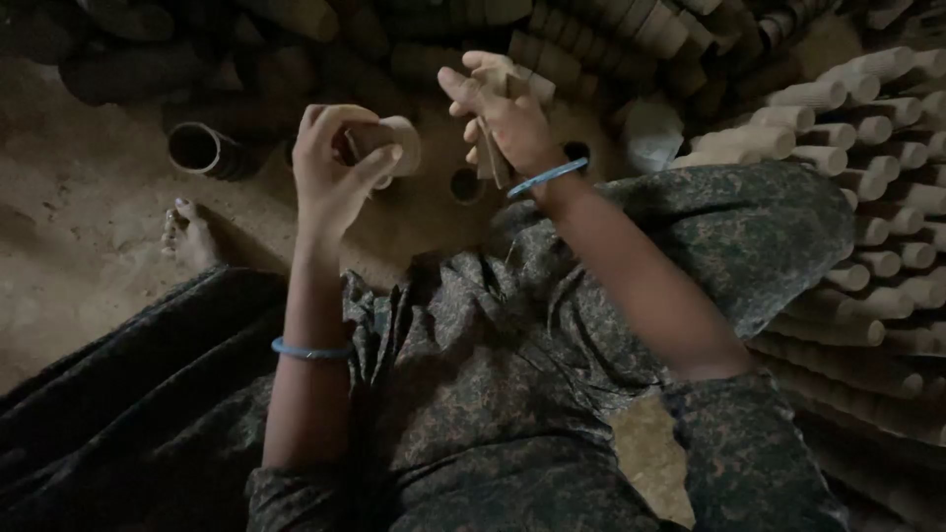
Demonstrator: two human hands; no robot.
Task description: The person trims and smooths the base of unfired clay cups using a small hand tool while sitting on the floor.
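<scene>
Small clay cup being pinched by the left hand fingers, right hand fingers closing around a flat wooden tool, rows of pale clay cups lying alongside

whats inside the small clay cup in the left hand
Nothing can be made out inside the small pale clay cup. The left hand wraps around it, fingers covering its side, and its interior is hidden. The right hand holds a flat wooden piece beside it.
</scene>
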